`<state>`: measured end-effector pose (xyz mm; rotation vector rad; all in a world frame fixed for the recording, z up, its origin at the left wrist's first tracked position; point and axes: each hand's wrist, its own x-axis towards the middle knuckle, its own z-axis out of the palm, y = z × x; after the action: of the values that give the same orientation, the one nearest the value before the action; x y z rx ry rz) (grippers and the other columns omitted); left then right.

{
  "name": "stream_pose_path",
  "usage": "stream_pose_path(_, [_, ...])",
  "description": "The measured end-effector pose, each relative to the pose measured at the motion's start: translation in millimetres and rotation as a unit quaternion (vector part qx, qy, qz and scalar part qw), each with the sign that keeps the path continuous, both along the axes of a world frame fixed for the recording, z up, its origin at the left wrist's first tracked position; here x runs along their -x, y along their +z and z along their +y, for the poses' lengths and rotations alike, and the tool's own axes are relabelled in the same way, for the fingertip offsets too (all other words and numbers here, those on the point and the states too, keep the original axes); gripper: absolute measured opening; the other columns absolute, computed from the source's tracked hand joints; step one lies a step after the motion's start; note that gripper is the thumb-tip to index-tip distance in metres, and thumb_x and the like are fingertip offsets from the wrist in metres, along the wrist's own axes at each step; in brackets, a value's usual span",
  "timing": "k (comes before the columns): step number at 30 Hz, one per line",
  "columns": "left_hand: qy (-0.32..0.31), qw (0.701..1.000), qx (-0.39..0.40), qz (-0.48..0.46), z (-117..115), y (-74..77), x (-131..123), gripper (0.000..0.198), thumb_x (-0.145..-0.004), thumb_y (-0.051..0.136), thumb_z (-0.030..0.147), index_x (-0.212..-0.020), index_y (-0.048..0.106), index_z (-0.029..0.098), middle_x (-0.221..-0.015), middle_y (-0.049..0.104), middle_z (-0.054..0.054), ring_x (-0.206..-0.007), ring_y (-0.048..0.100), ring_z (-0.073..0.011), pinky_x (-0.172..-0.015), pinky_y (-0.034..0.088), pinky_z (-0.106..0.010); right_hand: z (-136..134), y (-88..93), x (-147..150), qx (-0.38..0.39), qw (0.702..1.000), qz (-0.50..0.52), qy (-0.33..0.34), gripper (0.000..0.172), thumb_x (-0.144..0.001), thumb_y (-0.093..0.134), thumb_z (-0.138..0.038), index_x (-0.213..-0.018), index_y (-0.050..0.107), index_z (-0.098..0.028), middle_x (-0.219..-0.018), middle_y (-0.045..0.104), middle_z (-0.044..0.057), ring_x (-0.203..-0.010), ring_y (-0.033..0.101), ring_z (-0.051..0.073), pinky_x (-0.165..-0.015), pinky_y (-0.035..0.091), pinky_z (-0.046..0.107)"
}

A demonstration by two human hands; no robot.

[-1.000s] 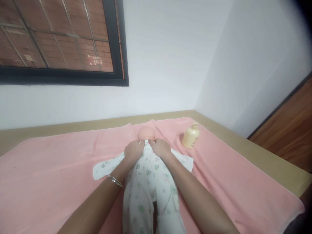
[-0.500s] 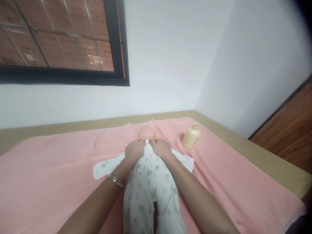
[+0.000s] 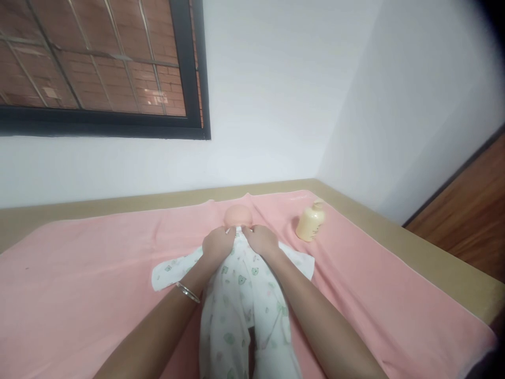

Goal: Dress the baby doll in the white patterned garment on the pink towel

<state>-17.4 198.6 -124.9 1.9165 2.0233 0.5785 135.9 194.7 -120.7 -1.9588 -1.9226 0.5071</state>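
A white baby romper [image 3: 242,295] with green and grey animal and leaf prints lies lengthwise in front of me, sleeves spread to both sides and legs toward me. At its top shows the round, bare head of what looks like a baby doll [image 3: 238,215]; the rest of it is hidden under cloth and hands. My left hand [image 3: 218,246], with a silver bangle on the wrist, is closed on the left side of the romper's collar. Opposite it, my right hand [image 3: 261,241] pinches the collar's right side. Both thumbs point inward, close together near the neck.
Beneath everything lies a pink towel [image 3: 98,273] on a tan surface [image 3: 442,258]. A pale yellow pump bottle [image 3: 310,222] stands on the towel to the right of the head. White walls [image 3: 268,105] and a dark-framed window [image 3: 191,68] rise behind; brown wood [image 3: 465,216] is at far right.
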Motion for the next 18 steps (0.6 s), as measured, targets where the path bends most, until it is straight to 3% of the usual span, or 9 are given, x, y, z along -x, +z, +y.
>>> stream_pose_path(18, [0.001,1.000,-0.003,-0.004,0.8,-1.9,0.2,0.056,-0.083,0.027,0.057,-0.090,0.067,0.018,-0.094,0.069,-0.013,-0.086,0.062,-0.0274,-0.073,0.041,-0.034,1.1,-1.3,0.2,-0.008,1.000,-0.006,0.001,0.067,-0.087,0.018,-0.063,-0.094,0.066,-0.018,-0.093,0.067,0.012,-0.088,0.061,0.025,-0.071,0.041,0.031])
